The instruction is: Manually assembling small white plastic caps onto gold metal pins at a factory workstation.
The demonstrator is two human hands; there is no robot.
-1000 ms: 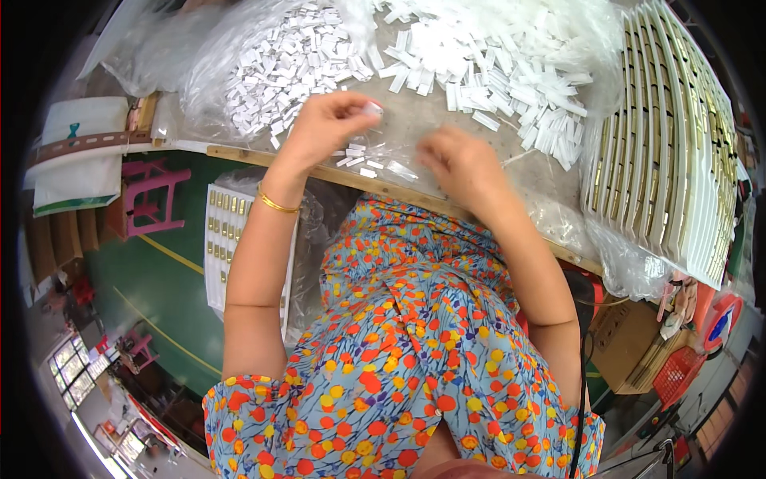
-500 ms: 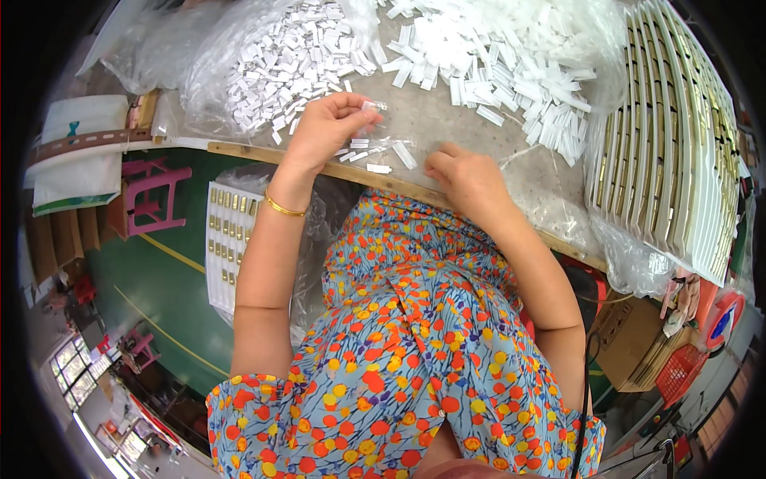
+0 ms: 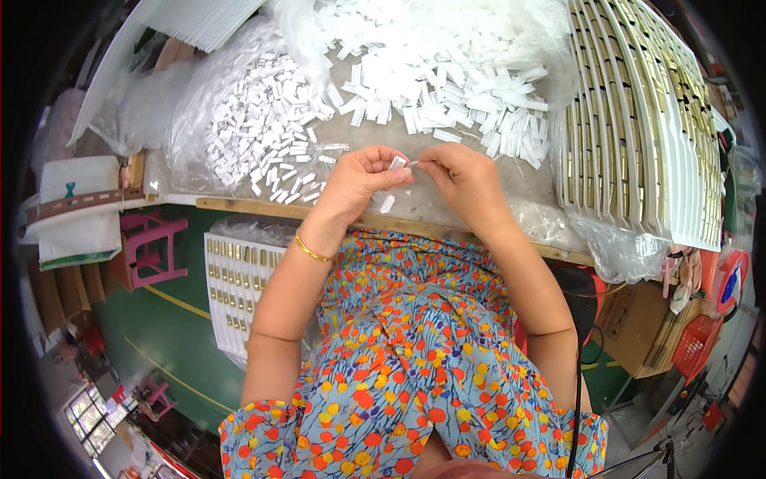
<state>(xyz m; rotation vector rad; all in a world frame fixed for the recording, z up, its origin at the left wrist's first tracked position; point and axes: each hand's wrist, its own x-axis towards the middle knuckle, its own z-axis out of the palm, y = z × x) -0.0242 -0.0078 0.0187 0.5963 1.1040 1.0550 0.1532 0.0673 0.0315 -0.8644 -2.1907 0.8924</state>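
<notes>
Grey, wood-edged worktable (image 3: pixel 423 204) above a green floor (image 3: pixel 152 323), pink stool (image 3: pixel 155 232) at left; left hand (image 3: pixel 357 182) pinches a white piece (image 3: pixel 397 163); right hand's (image 3: pixel 467 182) grip cannot be told.

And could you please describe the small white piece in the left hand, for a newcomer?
Find the grey table with the wooden front edge. Near that edge is the left hand, gold bracelet at its wrist. The small white piece is the one pinched in that hand; the neighbouring white pieces lie loose.
</notes>
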